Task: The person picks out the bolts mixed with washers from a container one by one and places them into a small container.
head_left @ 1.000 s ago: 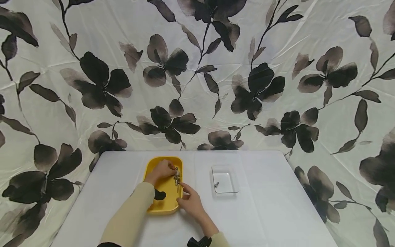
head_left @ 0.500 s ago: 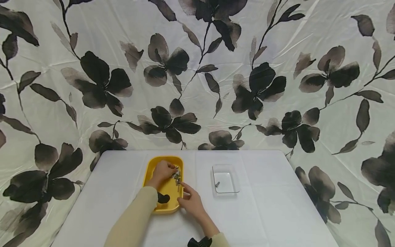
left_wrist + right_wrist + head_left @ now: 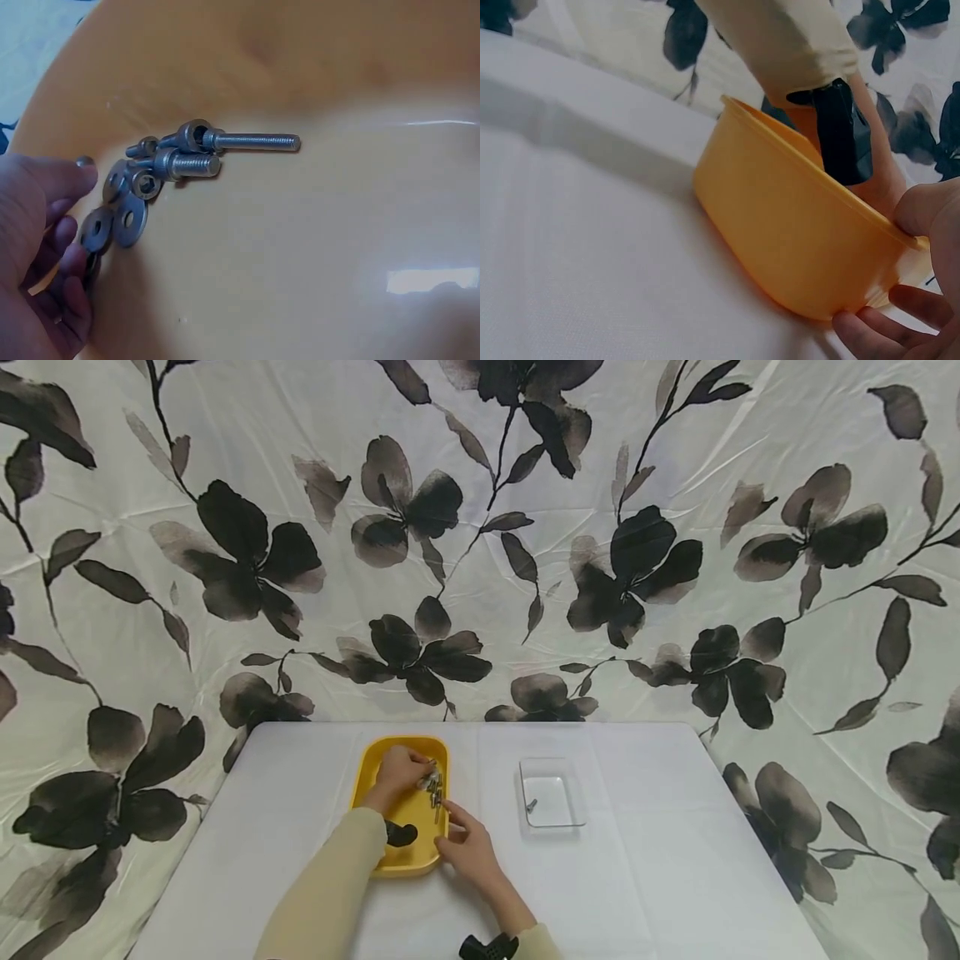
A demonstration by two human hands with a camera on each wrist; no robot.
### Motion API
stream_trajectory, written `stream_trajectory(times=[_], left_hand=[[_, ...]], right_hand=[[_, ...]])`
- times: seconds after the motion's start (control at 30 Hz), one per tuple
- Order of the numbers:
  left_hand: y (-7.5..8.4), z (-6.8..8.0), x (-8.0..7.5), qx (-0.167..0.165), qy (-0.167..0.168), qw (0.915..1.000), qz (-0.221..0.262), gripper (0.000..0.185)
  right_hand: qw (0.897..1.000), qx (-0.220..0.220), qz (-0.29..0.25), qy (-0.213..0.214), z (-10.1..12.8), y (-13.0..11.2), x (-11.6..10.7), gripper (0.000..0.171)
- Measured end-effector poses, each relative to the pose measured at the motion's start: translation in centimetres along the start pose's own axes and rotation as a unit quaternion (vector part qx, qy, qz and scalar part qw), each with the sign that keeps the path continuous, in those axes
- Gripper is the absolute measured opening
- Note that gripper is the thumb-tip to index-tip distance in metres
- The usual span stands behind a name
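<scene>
In the head view my left hand (image 3: 401,773) reaches into a yellow plastic tray (image 3: 412,858), at a small metal pile by its right wall. Several socket-head bolts (image 3: 259,142) and flat washers (image 3: 130,226) make up this pile in the left wrist view. There the left thumb points toward the pile, and the lower fingers bend beside the washers. A small grey spot shows at the thumb tip; whether it is a nail or metal is unclear. My right hand (image 3: 471,853) holds the tray's right side, thumb at the rim and fingers against the lower outer wall (image 3: 780,225).
A clear rectangular box (image 3: 552,825) stands right of the tray, with a small bolt (image 3: 532,806) inside at its left. Both containers are on a white-covered table (image 3: 660,868). Behind the table hangs a floral cloth (image 3: 480,568).
The left hand and forearm have shifted slightly to the right within the tray, staying at the metal pile. The right hand keeps its place on the tray's side. The whole view has drifted a little.
</scene>
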State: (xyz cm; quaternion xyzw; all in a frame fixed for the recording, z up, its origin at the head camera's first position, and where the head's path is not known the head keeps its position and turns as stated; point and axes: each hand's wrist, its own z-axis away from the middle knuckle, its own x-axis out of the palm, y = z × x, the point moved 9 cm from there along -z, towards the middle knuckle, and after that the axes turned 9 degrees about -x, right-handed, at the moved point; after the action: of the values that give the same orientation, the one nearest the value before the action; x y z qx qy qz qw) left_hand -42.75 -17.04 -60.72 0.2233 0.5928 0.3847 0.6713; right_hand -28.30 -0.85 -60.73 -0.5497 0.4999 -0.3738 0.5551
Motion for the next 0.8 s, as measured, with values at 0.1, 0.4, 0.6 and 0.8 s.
stream_trajectory(times=[0.1, 0.4, 0.6, 0.8], left_hand=[[0.4, 0.1, -0.3, 0.007, -0.002, 0.9999, 0.01, 0.021], [1.3, 1.5, -1.5, 0.027, 0.012, 0.9989, 0.036, 0.021], [2.1, 2.6, -2.3, 0.046, 0.027, 0.9985, 0.015, 0.021], [3.5, 3.8, -2.9, 0.073, 0.037, 0.996, 0.037, 0.018]], right_hand=[[1.0, 0.001, 0.004, 0.002, -0.1, 0.0, -0.1, 0.06], [1.0, -0.004, 0.022, -0.018, 0.2, -0.4, 0.5, 0.059], [0.999, -0.026, 0.037, -0.022, 0.4, -1.0, 0.6, 0.059], [0.995, -0.059, 0.075, -0.027, 0.1, -1.7, 0.1, 0.058]])
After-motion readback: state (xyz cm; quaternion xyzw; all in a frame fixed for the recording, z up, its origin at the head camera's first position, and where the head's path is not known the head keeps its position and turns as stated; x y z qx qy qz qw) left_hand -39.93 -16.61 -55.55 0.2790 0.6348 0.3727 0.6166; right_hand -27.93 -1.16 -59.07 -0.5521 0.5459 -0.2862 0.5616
